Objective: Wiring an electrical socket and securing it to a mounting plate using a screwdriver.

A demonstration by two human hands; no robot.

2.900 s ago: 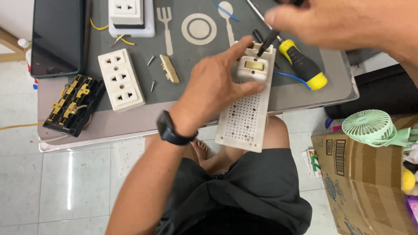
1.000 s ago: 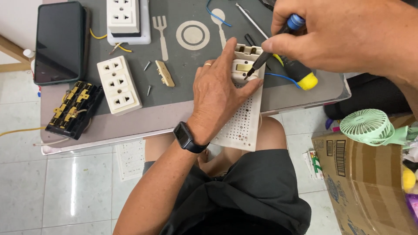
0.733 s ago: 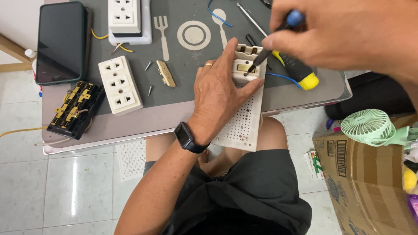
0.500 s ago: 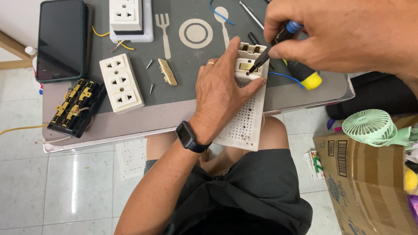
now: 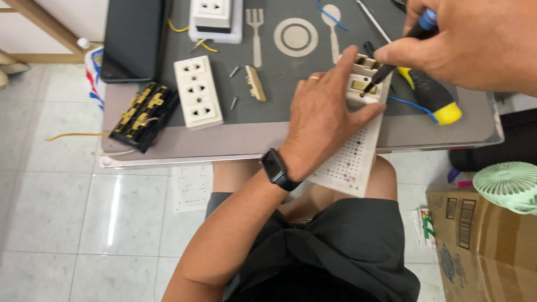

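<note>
Head view: left hand [image 5: 324,120] lies flat, fingers spread, pinning the white perforated socket housing [image 5: 349,159] at the worktop [image 5: 224,137] front edge, half overhanging the lap; right hand [image 5: 475,42] is closed w/ fingertips pinched on a small blue-capped screwdriver [image 5: 391,61], tip down in the brass terminal block [image 5: 361,84]. To do it well, I'd say: keep shaft square to the screw, press down while turning, keep the housing pinned so it doesn't tip off the edge. Spare 3-way socket [image 5: 197,99] & loose screws [image 5: 234,86] sit well left.
</note>
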